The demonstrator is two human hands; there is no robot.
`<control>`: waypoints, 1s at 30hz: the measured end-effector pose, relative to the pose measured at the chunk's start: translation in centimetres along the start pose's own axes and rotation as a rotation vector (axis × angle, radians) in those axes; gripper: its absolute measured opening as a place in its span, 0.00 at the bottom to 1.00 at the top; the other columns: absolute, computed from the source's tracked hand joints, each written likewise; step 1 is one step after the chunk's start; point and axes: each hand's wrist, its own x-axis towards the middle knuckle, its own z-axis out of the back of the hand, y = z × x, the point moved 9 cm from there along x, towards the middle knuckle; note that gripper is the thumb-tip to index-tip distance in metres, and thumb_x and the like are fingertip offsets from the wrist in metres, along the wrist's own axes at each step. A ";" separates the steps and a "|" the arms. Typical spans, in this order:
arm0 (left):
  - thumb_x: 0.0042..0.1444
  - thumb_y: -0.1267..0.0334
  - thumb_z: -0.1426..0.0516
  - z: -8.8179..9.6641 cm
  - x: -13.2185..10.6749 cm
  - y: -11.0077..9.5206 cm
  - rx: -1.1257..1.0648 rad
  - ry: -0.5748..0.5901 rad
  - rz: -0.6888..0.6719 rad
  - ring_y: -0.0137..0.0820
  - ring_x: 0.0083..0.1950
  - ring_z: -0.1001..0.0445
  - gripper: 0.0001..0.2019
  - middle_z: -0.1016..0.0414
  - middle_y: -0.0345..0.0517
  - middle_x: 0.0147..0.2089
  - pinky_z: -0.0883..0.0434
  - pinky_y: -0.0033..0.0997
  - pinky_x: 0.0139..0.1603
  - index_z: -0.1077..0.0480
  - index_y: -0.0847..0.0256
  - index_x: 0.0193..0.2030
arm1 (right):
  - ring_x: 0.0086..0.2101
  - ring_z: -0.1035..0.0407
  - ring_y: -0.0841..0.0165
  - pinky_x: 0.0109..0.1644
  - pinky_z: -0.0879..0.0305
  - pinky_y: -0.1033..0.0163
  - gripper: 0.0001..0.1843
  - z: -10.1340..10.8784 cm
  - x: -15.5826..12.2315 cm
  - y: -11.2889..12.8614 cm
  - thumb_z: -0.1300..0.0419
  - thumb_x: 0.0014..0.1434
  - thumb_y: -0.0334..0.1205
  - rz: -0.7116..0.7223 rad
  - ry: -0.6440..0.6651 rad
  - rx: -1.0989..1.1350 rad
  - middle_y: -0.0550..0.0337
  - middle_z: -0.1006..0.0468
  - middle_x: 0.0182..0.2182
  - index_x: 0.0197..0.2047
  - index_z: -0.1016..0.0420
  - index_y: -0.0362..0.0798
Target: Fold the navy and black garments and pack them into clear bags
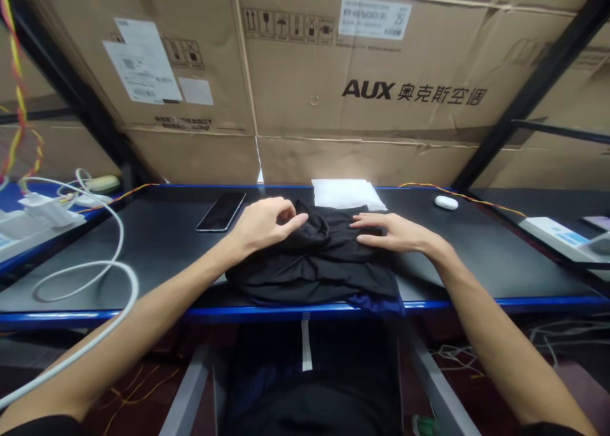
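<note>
A black cloth garment point(314, 264) lies bunched at the front middle of the table, with a dark blue part hanging over the front edge. Loosely curled, my left hand point(264, 225) is at the garment's upper left; its thumb stands apart from the fingers and no cloth shows between them. On the other side, my right hand point(395, 231) has its fingers stretched over the garment's upper right, the thumb apart. Behind the garment is a flat white packet point(347, 193), partly covered by the cloth. A dark-screened phone point(222, 212) lies left of my left hand.
Large cardboard boxes point(295, 105) stand behind the blue-edged black table point(471, 258). A small white case point(446, 202) lies at the right rear. A white cable point(119, 232) loops across the left side near a power strip point(38, 223). Another power strip point(562, 236) is at right.
</note>
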 end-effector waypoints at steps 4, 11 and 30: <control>0.59 0.27 0.55 -0.9 -0.6 3.4 0.207 0.241 0.272 0.38 0.28 0.29 0.37 0.27 0.50 0.24 0.41 0.33 0.31 0.29 0.59 0.20 | 0.70 0.47 0.49 0.74 0.50 0.41 0.34 -0.4 -0.3 -0.3 0.39 0.60 0.64 -0.051 0.073 0.007 0.56 0.39 0.71 0.64 0.26 0.57; 0.53 0.33 0.44 -3.0 -1.3 3.0 0.036 0.423 0.293 0.31 0.24 0.37 0.28 0.33 0.41 0.22 0.47 0.32 0.27 0.38 0.58 0.20 | 0.72 0.57 0.49 0.76 0.58 0.43 0.42 -1.3 -0.5 -0.5 0.40 0.58 0.69 -0.099 0.189 0.019 0.60 0.48 0.74 0.69 0.32 0.57; 0.60 0.52 0.41 -3.3 2.6 -6.8 -0.280 0.025 -0.008 0.39 0.46 0.21 0.20 0.18 0.43 0.45 0.28 0.37 0.51 0.26 0.54 0.57 | 0.58 0.28 0.50 0.65 0.35 0.44 0.27 1.1 -0.9 -6.5 0.45 0.64 0.54 -0.185 0.040 -0.144 0.59 0.22 0.59 0.64 0.26 0.58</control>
